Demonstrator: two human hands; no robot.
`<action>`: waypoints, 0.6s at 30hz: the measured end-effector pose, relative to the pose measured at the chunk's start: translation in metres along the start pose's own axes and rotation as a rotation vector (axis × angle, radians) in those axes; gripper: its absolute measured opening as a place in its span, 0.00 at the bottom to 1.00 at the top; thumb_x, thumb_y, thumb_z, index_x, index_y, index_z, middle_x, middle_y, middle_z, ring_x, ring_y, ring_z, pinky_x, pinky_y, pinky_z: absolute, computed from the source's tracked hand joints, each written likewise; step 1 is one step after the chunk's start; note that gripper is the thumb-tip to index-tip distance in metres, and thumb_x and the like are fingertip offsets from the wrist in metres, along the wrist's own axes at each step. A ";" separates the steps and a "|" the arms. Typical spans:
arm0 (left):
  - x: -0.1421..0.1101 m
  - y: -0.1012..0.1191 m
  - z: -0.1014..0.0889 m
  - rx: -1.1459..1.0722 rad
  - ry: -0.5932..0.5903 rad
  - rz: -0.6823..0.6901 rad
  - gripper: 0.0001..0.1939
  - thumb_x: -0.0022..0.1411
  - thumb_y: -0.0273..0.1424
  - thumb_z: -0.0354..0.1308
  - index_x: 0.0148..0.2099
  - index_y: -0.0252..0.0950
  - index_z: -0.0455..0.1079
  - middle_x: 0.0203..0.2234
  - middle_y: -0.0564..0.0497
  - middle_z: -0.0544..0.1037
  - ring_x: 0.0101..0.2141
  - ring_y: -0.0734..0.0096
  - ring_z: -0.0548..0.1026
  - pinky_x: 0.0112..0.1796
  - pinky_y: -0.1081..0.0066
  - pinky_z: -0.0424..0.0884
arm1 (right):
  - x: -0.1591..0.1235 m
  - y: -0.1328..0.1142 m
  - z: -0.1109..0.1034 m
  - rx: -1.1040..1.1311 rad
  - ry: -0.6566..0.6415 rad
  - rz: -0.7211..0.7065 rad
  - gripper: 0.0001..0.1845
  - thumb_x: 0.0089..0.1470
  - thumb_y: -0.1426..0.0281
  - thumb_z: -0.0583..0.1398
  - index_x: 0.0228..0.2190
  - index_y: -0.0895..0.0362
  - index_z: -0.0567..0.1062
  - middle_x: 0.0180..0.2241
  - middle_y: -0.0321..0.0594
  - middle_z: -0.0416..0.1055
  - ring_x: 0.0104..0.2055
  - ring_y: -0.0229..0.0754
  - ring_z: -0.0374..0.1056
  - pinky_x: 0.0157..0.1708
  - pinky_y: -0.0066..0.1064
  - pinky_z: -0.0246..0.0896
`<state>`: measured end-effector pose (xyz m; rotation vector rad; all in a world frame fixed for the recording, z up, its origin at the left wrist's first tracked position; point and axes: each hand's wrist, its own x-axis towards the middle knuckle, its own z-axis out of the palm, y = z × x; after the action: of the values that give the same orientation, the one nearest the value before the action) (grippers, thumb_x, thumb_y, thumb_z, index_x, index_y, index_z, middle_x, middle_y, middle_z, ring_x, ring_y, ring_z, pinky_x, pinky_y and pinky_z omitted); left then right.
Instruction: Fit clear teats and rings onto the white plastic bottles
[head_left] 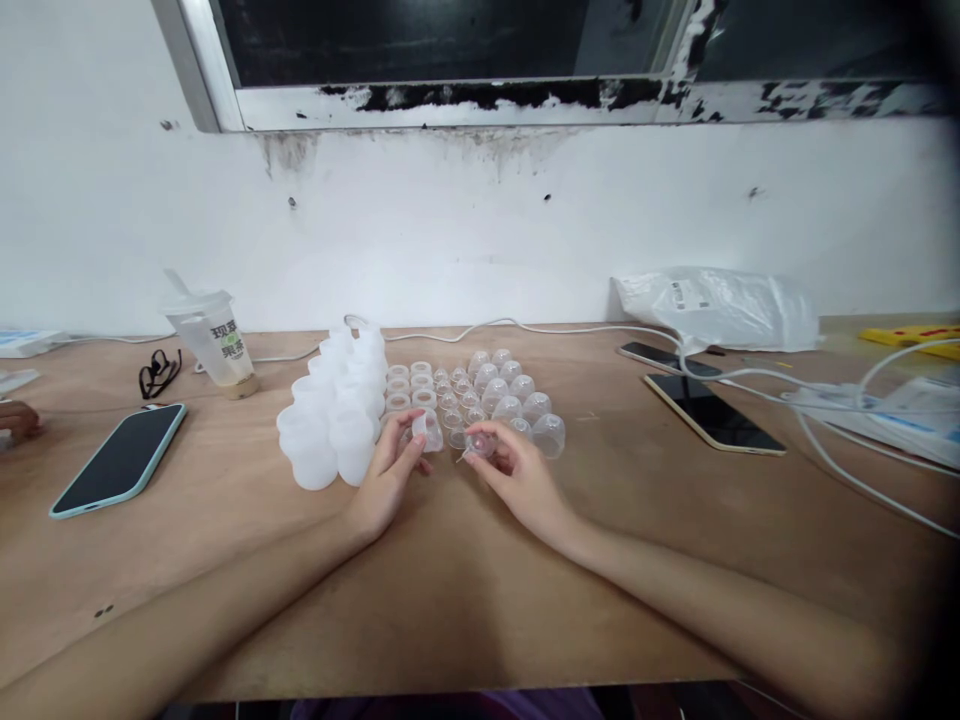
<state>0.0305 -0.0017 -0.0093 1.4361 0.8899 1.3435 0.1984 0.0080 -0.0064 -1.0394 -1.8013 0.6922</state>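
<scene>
My left hand (384, 478) is closed on a clear plastic cup-shaped piece (429, 430), thumb and fingers gripping its side. A short way to the right, my right hand (525, 482) pinches a small clear plastic piece (481, 444); its exact kind is hard to make out. The two pieces are apart. Just beyond the hands stand rows of translucent rings (421, 369), small clear round parts (448, 402) and clear domed covers (549, 436). Left of them, frosted white cups (313, 455) are grouped close together.
A drink cup with a straw (217, 345), black glasses (160, 374) and a phone (120, 460) are at left. Another person's hand (19, 420) shows at the left edge. On the right lie phones (712, 412), white cables (817, 450) and a plastic bag (720, 308).
</scene>
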 end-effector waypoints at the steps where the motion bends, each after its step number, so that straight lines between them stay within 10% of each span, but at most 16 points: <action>1: 0.000 0.001 0.000 0.032 0.004 0.011 0.14 0.59 0.36 0.47 0.47 0.39 0.55 0.42 0.49 0.63 0.40 0.69 0.65 0.35 0.71 0.65 | 0.000 0.001 0.000 -0.009 0.011 -0.018 0.10 0.47 0.71 0.55 0.36 0.54 0.67 0.33 0.37 0.64 0.28 0.35 0.62 0.27 0.27 0.59; 18: -0.003 0.006 0.003 0.162 -0.066 0.065 0.20 0.51 0.30 0.57 0.47 0.37 0.57 0.46 0.45 0.65 0.47 0.64 0.64 0.47 0.62 0.64 | -0.001 -0.003 -0.003 0.043 0.196 -0.156 0.08 0.51 0.71 0.54 0.36 0.54 0.66 0.32 0.38 0.64 0.36 0.37 0.63 0.35 0.30 0.61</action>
<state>0.0325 -0.0070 -0.0047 1.6369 0.9337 1.2878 0.2005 0.0063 -0.0031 -0.8955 -1.6692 0.5139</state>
